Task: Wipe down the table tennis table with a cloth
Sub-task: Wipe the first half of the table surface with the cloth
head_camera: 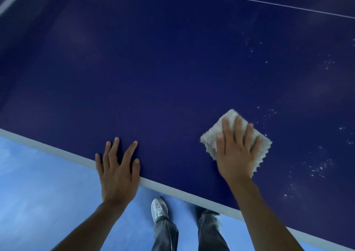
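Here, at the far left, pale blue floor (38, 193) shows beneath the near edge of the table tennis table (153, 68), whose dark blue top is bordered by a white edge line (57, 151). The left hand (117, 172) lies flat and open across that edge, fingers spread on the playing surface, palm over the white line, holding nothing. Below the edge, between the two forearms, grey trouser legs (165, 233) and a white shoe (159, 208) stand on the floor. Further right, the right hand (237, 154) presses palm-down, fingers extended and slightly apart, on a folded off-white fluffy cloth (226, 128); the cloth lies flat on the table top just inside the near edge, its corners showing around the hand. To the right of the cloth, scattered white specks (317, 168) dot the blue surface. A thin white line (249, 0) crosses the table's far upper right.
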